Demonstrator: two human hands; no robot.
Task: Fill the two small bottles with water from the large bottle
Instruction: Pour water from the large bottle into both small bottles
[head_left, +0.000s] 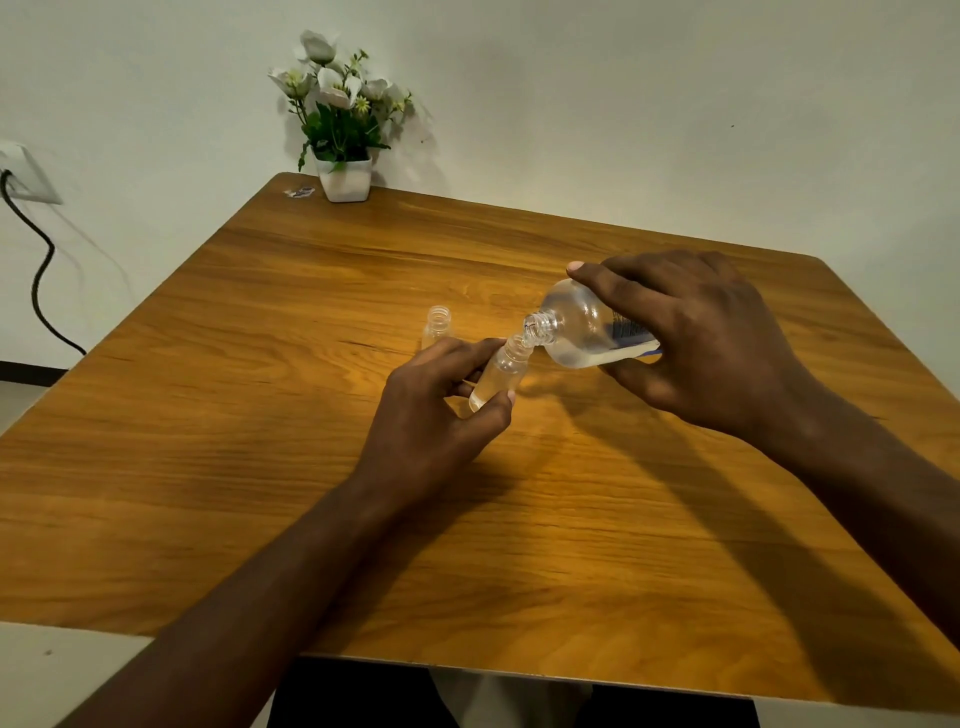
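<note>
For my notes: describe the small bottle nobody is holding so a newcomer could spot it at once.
Start at the wooden table and find the left hand near its middle. Just beyond that hand stands the free small bottle, clear, upright and uncapped. Unlike the other small bottle, tilted in the left hand below the mouth of the large bottle, it stands alone, untouched.

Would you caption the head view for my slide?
Right hand tips large bottle into small bottle held by left hand.
</note>
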